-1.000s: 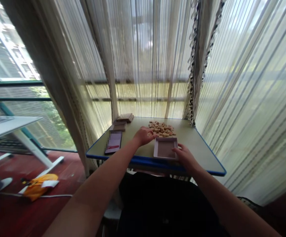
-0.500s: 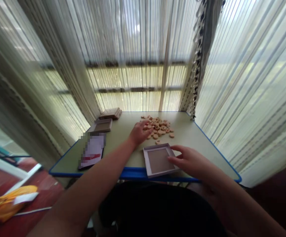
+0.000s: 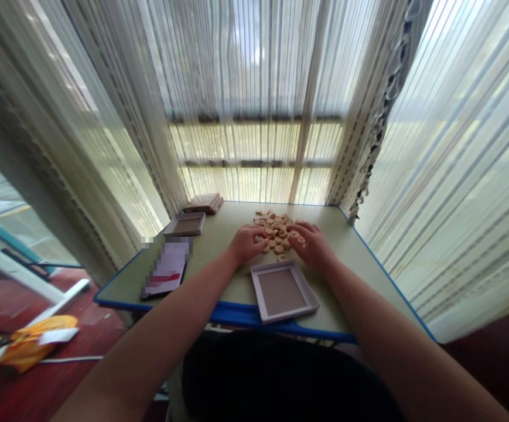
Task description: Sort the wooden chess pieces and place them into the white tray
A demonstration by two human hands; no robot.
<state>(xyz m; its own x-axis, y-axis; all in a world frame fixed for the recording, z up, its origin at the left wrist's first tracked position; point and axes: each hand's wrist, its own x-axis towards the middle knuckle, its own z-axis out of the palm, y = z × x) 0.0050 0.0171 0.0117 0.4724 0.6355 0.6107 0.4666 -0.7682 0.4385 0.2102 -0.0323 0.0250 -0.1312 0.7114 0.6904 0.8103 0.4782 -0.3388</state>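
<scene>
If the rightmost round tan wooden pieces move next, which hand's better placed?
Right, likely: the right hand is curled at the right side of the round tan wooden pieces; the left hand is across the pile, at its left.

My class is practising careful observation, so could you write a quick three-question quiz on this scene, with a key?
1. Multiple choice: what lies between the left hand and the right hand?
a) an orange bag
b) a pile of round pieces
c) a white cable
2. True or false: the near tray is closer to the person's body than the pile is.
3. Fill the blank: on the left, the second tray sits between the screen device and the ____.

Key: 1: b. 2: true. 3: tan stack.
</scene>
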